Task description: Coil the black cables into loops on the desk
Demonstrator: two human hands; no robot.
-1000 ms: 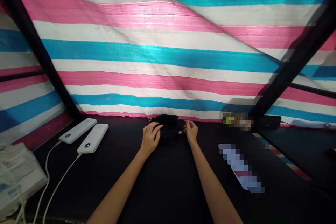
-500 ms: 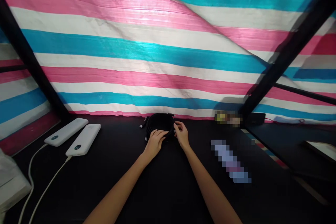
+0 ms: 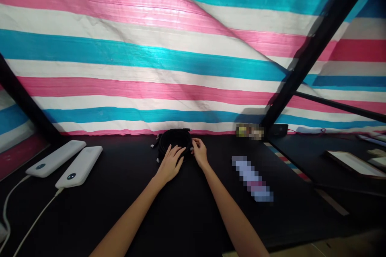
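A coil of black cable (image 3: 164,139) lies on the black table near the striped sheet. Light-coloured connector ends stick out at its left side, and another end shows at the top right. Flat over the coil's front rests my left hand (image 3: 170,164), its fingers spread and not wrapped around it. My right hand (image 3: 200,153) is at the coil's right side, thumb and fingers pinched on a cable connector (image 3: 191,149) with a small pale tip. The fingers cover most of that connector.
Two white power banks (image 3: 80,166) with white cords lie at the left. On the right are a blurred-out phone-like object (image 3: 252,178), a blurred small item (image 3: 249,131) and a dark box (image 3: 278,130). Black frame posts (image 3: 304,60) slant upward before the striped sheet (image 3: 150,88).
The view has turned to the right. My left hand's fingers have spread apart on the coil. A pale connector tip now shows at my right fingers.
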